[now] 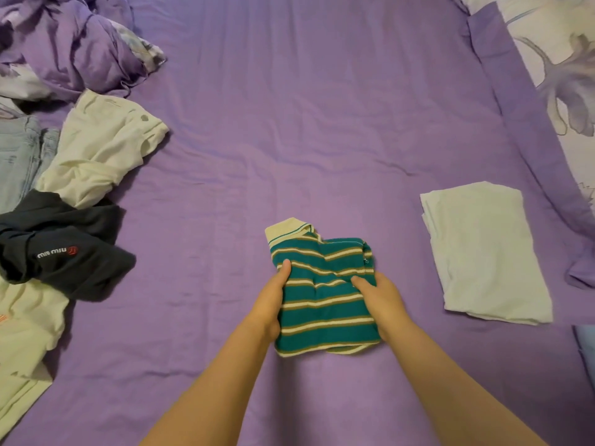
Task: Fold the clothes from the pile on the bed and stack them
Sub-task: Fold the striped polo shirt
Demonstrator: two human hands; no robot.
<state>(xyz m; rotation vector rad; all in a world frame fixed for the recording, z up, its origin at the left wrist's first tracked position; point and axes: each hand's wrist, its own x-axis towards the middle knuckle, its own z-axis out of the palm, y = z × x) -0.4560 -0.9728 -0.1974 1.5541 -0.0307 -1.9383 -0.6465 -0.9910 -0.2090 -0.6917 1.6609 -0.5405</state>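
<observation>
your left hand (273, 302) grips the left edge of the striped shirt (325, 294), thumb on top, fingers tucked under. your right hand (380, 297) grips the right edge the same way. the shirt is folded small and sits on the bed (289, 123) right in front of you, collar pointing away. it looks ready to stack. lift it level with both sides at once so the folds don't slip, and keep the hem tucked. carry it to the folded white garment (483, 252) on your right and match the edges. pile (74, 201) on your left not yet folded: cream top, dark garment, jeans.
</observation>
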